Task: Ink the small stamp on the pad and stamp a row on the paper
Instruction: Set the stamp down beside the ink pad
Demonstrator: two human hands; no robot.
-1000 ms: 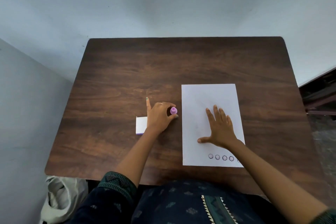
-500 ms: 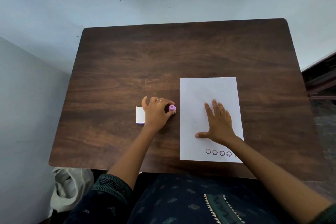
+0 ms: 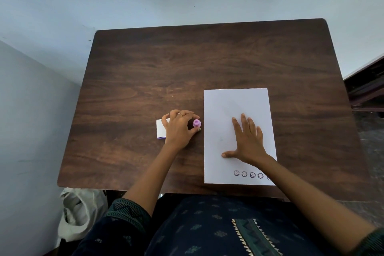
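So rn the left hand [image 3: 179, 128] has the small stamp [image 3: 196, 123] pinched between thumb and fingertips, pink knob pointing up, so its long axis is basically vertical. Can't tell if the base is touching the table [image 3: 145, 68] or hovering just over it, the fingers hide it.

The pad [image 3: 160, 130] is under/behind the knuckles of that same hand, on the far side from the stamp, mostly covered. Only a white corner w/ a purple edge sticks out, so idk if it's open.

The relation that matters imo: the paper [image 3: 235, 114] lies to the right of the grip, just beside the stamp, and the row of prints [image 3: 248, 174] is right of the grip and toward the body, along the near edge. Four show clearly, maybe a fifth hidden by the forearm.

The right hand [image 3: 248, 142] is flat on the sheet, fingers spread, gripping nothing, just pinning it down. It's nearer the row, but the left has the stamp, so I'd guess the left crosses over to print, or dips back to the pad first.
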